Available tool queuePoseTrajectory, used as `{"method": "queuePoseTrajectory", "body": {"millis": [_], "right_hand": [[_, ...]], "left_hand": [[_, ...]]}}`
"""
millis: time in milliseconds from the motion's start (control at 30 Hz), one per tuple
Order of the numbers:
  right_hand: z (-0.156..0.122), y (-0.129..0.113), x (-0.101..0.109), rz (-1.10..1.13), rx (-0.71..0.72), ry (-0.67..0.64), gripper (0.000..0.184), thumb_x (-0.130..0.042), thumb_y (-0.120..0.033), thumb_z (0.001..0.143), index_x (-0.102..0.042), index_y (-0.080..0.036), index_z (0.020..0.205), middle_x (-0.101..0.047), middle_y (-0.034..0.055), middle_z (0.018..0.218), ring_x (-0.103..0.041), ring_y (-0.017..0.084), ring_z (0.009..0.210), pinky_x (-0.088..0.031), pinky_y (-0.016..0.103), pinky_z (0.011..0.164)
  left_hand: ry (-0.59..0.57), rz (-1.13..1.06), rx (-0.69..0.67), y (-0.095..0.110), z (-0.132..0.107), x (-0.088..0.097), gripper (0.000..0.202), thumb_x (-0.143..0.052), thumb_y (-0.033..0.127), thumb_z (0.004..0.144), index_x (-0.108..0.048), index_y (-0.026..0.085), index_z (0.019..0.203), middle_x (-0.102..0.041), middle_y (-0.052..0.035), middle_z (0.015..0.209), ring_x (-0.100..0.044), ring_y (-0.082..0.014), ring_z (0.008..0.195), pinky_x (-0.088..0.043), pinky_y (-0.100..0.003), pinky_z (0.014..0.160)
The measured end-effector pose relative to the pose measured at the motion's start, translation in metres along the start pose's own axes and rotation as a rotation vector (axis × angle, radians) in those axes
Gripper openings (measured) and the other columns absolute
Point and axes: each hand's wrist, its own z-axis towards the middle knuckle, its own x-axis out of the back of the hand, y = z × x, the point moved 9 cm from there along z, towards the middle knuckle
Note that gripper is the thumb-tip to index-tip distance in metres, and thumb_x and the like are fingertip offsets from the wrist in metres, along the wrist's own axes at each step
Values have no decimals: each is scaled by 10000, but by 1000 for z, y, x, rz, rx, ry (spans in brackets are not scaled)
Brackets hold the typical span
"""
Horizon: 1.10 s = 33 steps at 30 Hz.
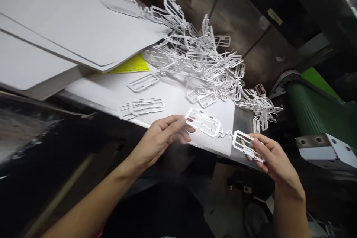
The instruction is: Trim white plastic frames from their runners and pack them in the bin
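Fingers: the fingers (176, 122) of the left hand (158, 141) are curled in and pinch the left frame of a white twin-frame moulding (203, 122). The right hand (275, 160) has its thumb and fingertips closed on the right frame.
White boards (69, 18): the biggest thing in view, these are large flat sheets stacked at the upper left. Their lowest corner overhangs the worktop.
Worktop (173, 98): a white surface that runs from under the boards to a dark metal edge just in front of both hands.
Pile of frames (206, 63): a tangled heap of white plastic frames (many still joined in pairs). It lies at the far right of the worktop and spills over the right edge.
Conveyor belt (312, 111): green and ribbed, to the right of the pile and well apart from the hands.
Metal block (326, 150): grey, with round holes on top. It sits at the near end of the belt, near the right hand.
Yellow sheet (131, 65): it shows partly from under the boards' corner.
Loose frames (146, 106): a few lie flat on the worktop, just beyond the left hand.
Twin-frame moulding: held level between the hands, above the worktop's near edge. Its two rectangular frames are linked by a thin wavy runner (226, 134).
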Motion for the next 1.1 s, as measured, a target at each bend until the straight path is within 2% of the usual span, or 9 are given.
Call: {"method": "queuePoseTrajectory", "body": {"millis": [100, 200, 300, 467, 633, 733, 900, 1000, 1100], "right_hand": [[5, 3, 10, 72, 16, 65, 526, -962, -578, 792, -806, -212, 1136, -612, 13, 662, -504, 89, 462, -382, 122, 366], [6, -1, 19, 122, 136, 114, 435, -1003, -490, 761, -835, -246, 1079, -715, 54, 808, -615, 129, 566, -525, 165, 475], [4, -2, 29, 92, 254, 184, 326, -988, -475, 789, -847, -257, 987, -748, 66, 862, -688, 182, 651, -592, 215, 550], [1, -3, 39, -8, 422, 218, 180, -922, -430, 891, -840, -273, 924, -720, 42, 883, -663, 162, 700, -579, 229, 637], [-6, -16, 32, -137, 524, 201, 122, -836, -361, 976, -818, -254, 920, -612, 36, 860, -561, 174, 745, -476, 263, 618], [-12, -24, 27, -180, 558, 223, 69, -807, -341, 1000, -832, -279, 1017, -617, 33, 865, -547, 179, 734, -447, 279, 605], [-18, -28, 22, -270, 565, 235, 163, -762, -318, 1034, -827, -311, 1183, -669, 22, 845, -600, 173, 727, -490, 264, 615], [-18, -21, 27, -281, 533, 215, 261, -747, -323, 1038, -786, -316, 1296, -742, 48, 1050, -688, 200, 825, -573, 290, 711], [-17, -14, 34, -245, 522, 199, 334, -728, -384, 1040, -753, -283, 1357, -751, 80, 1187, -730, 263, 949, -617, 361, 825]], "left_hand": [[-17, -18, -11, 4, -3, 3, 299, -839, 455, 889, -790, 168, 955, -785, -54, 883, -706, -113, 695, -565, -168, 620], [-9, 16, -77, 9, -5, 11, 233, -822, 401, 915, -778, 175, 951, -765, -24, 804, -689, -104, 672, -559, -167, 616], [-10, 75, -142, 14, -7, 17, 188, -798, 365, 939, -772, 180, 952, -714, 11, 698, -644, -85, 619, -541, -160, 596], [-27, 138, -169, 15, -10, 20, 171, -777, 360, 957, -787, 192, 987, -753, -1, 750, -685, -102, 652, -566, -177, 619], [7, 127, -164, 18, -12, 26, 196, -806, 388, 929, -821, 200, 984, -810, -37, 862, -738, -129, 723, -601, -187, 682], [32, 89, -118, 15, -11, 28, 293, -796, 477, 918, -842, 192, 972, -826, -70, 933, -764, -160, 787, -625, -200, 734], [68, 98, -78, 13, -9, 31, 337, -818, 532, 880, -861, 218, 995, -831, -76, 946, -774, -171, 804, -637, -193, 748], [48, 120, -113, 17, -9, 32, 355, -865, 458, 849, -842, 261, 1143, -833, -66, 970, -784, -175, 846, -635, -190, 801], [33, 92, -125, 19, -10, 34, 439, -870, 457, 829, -818, 255, 1215, -817, -92, 1142, -790, -231, 951, -657, -245, 835]]}}
